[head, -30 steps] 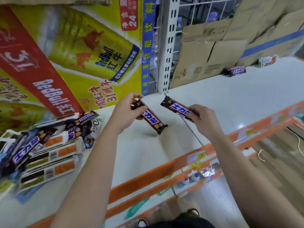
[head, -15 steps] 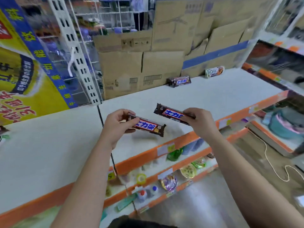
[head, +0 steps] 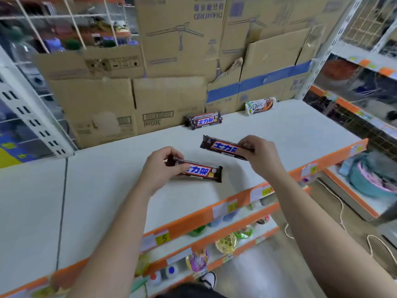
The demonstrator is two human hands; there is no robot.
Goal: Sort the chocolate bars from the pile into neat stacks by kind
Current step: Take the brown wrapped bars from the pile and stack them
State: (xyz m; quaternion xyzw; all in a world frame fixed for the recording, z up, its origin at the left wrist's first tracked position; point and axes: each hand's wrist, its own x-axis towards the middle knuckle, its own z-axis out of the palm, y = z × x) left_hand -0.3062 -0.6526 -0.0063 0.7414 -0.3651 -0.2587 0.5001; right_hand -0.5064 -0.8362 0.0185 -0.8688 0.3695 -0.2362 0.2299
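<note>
While both arms reach out over the white shelf point(head: 290, 130), each hand has a dark Snickers-type bar pinched by one end. The left hand point(head: 160, 168), near the middle of the view, has thumb and fingers closed on the left end of the near bar point(head: 203, 172), whose free end points toward 3 o'clock; whether it touches the shelf cannot be told. The right hand point(head: 261, 157), toward 2 o'clock from the left one, is closed on the right end of the far bar point(head: 223, 147), which sticks out toward 9 o'clock and looks lifted above the shelf. The two bars lie roughly parallel and apart, the far one toward 1 o'clock from the near one.

At 12 o'clock from the hands, a third bar of the same kind point(head: 204, 121) rests at the back of the shelf, just in front of the cardboard boxes point(head: 171, 100). At about 2 o'clock from it, a white Dove bar point(head: 260, 106) lies against the cardboard as well, well apart from the dark one. Below the shelf's orange edge point(head: 225, 203), lower shelves hold small packaged goods, blurred.
</note>
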